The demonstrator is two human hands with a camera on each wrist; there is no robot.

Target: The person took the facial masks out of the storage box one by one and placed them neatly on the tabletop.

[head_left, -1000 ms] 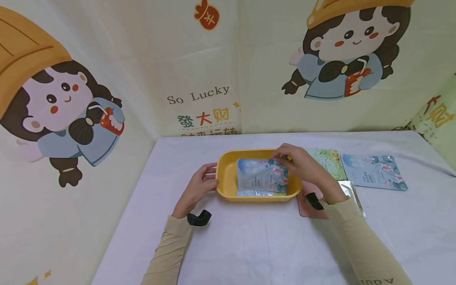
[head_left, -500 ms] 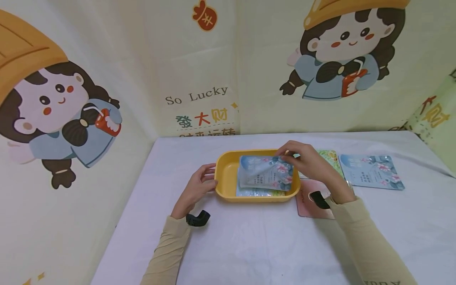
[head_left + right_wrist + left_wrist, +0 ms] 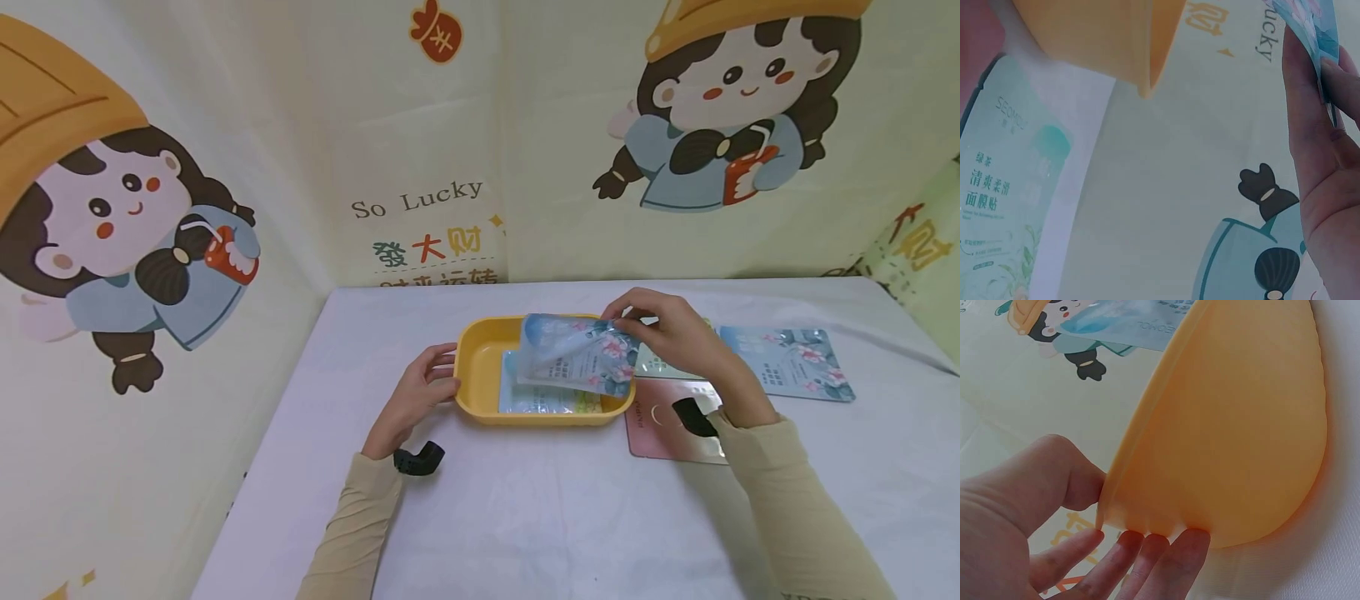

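Observation:
My right hand (image 3: 675, 333) pinches the right end of a blue floral face mask packet (image 3: 573, 354) between thumb and fingers. The packet is raised and tilted over the yellow tray (image 3: 476, 367), in front of its back rim. Beneath it, inside the tray, lies another light blue packet (image 3: 551, 402), partly covered. With thumb and fingers at the rim and outer wall, my left hand (image 3: 416, 396) holds the tray's left end. The left wrist view shows those fingertips (image 3: 1191, 540) against the outer wall. Only an edge of the pinched packet (image 3: 1319, 50) appears in the right wrist view.
Right of the tray, a green face mask packet (image 3: 1016, 181) lies partly behind my right hand. A pink packet (image 3: 663, 433) lies nearer me. Farther right is another blue floral packet (image 3: 795, 362). Printed cloth (image 3: 555, 167) hangs behind the white-covered table (image 3: 510, 517).
My right hand has moved up and to the right, drawing the blue floral packet with it. More of the packet in the tray shows. My left hand has stayed at the tray's left end.

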